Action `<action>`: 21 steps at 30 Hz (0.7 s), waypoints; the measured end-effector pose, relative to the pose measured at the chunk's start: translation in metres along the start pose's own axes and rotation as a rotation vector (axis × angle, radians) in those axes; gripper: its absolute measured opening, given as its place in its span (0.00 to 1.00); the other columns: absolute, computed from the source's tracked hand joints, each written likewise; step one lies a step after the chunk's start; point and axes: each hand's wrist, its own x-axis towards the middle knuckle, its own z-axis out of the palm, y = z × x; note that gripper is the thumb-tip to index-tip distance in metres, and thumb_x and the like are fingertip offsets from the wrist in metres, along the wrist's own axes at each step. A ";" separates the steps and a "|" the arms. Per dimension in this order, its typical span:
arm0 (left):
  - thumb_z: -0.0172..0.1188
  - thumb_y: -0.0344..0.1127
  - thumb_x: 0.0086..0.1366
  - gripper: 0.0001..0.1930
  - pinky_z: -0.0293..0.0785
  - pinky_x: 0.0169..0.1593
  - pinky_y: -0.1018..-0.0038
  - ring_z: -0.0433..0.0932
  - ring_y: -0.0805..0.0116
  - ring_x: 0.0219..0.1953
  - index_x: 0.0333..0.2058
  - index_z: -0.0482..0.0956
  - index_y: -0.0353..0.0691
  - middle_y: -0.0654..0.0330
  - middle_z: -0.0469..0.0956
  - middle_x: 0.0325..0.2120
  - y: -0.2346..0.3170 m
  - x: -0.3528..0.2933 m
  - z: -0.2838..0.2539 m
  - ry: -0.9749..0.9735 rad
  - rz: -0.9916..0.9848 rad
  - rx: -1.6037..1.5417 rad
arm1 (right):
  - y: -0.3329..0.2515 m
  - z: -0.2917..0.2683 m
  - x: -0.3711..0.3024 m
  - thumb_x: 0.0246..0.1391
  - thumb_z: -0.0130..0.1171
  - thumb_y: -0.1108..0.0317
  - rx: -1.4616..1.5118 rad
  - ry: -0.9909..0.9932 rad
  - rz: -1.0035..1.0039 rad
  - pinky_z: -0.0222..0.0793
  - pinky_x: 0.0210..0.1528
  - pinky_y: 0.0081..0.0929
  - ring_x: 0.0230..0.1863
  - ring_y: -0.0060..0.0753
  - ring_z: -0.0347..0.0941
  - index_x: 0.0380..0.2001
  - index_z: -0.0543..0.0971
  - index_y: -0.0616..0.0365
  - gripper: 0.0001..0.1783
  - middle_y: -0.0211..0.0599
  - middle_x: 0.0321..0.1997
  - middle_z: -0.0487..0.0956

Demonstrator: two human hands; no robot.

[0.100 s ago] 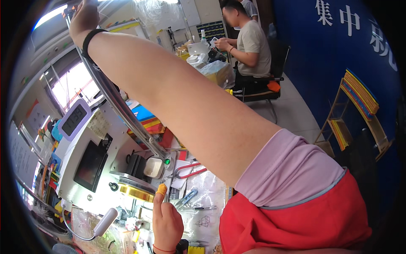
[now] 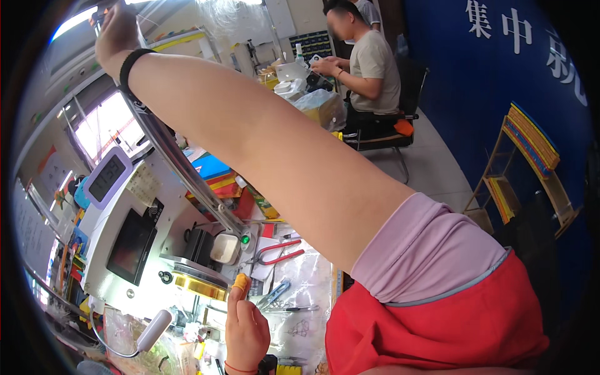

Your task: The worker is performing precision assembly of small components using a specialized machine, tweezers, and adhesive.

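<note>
My right arm reaches across the view from the right to the top left. My right hand (image 2: 119, 31), with a dark band at the wrist, is closed at the upper end of a slanted metal post (image 2: 181, 165). What its fingers grip is hidden. Low in the middle is my left hand (image 2: 246, 331), its index finger stretched upward in an orange finger cot (image 2: 240, 282). The other fingers curl in, and no held thing shows. That fingertip is near a gold-coloured cylinder (image 2: 201, 286) on a white machine (image 2: 103, 259) with a dark screen (image 2: 130, 242).
Red-handled pliers (image 2: 279, 251), blue-grey pliers (image 2: 275, 292) and a small white tray (image 2: 224, 249) lie on the bench. A white lamp (image 2: 154, 331) on a bent neck stands front left, a purple-framed clock (image 2: 109, 177) on the machine. Another person (image 2: 375, 69) sits behind.
My right hand has shifted slightly left and down at the top of the post. My left hand has barely moved.
</note>
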 end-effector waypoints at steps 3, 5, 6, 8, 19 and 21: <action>0.44 0.16 0.61 0.16 0.66 0.59 0.62 0.69 0.44 0.55 0.48 0.68 0.25 0.40 0.69 0.52 0.001 0.002 0.003 -0.045 -0.036 -0.106 | -0.011 -0.009 -0.007 0.57 0.45 0.75 -0.004 0.033 -0.036 0.66 0.37 0.32 0.32 0.36 0.71 0.32 0.69 0.63 0.04 0.45 0.30 0.73; 0.45 0.17 0.64 0.12 0.66 0.59 0.66 0.72 0.54 0.54 0.45 0.69 0.28 0.45 0.71 0.50 -0.006 -0.002 0.006 -0.087 -0.115 -0.183 | -0.032 -0.030 -0.038 0.55 0.47 0.75 0.146 -0.080 0.208 0.66 0.35 0.30 0.29 0.32 0.70 0.33 0.70 0.62 0.03 0.41 0.29 0.73; 0.45 0.17 0.64 0.12 0.66 0.59 0.66 0.72 0.54 0.54 0.45 0.69 0.28 0.45 0.71 0.50 -0.009 -0.005 0.003 -0.085 -0.132 -0.182 | -0.052 -0.056 -0.060 0.58 0.47 0.76 0.161 -0.233 0.363 0.67 0.33 0.31 0.30 0.32 0.71 0.34 0.69 0.63 0.03 0.44 0.31 0.73; 0.48 0.18 0.61 0.04 0.70 0.54 0.64 0.78 0.48 0.52 0.34 0.68 0.31 0.42 0.71 0.52 -0.008 -0.013 -0.007 -0.190 -0.243 -0.286 | -0.112 -0.117 -0.089 0.55 0.48 0.75 0.534 -0.372 0.592 0.66 0.31 0.28 0.27 0.25 0.68 0.34 0.70 0.62 0.04 0.38 0.31 0.73; 0.36 0.14 0.58 0.18 0.75 0.45 0.74 0.82 0.54 0.46 0.46 0.65 0.28 0.48 0.75 0.45 -0.002 -0.010 -0.042 -0.294 -0.259 -0.688 | -0.157 -0.591 -0.083 0.63 0.52 0.71 0.029 0.195 0.962 0.45 0.14 0.15 0.14 0.12 0.50 0.37 0.73 0.57 0.03 0.19 0.16 0.57; 0.40 0.17 0.62 0.12 0.75 0.45 0.75 0.82 0.56 0.45 0.43 0.65 0.29 0.51 0.75 0.42 0.009 -0.019 -0.040 -0.202 -0.281 -0.803 | -0.180 -0.590 -0.083 0.62 0.52 0.72 -0.207 0.207 0.850 0.46 0.17 0.13 0.16 0.10 0.51 0.37 0.73 0.56 0.02 0.20 0.19 0.60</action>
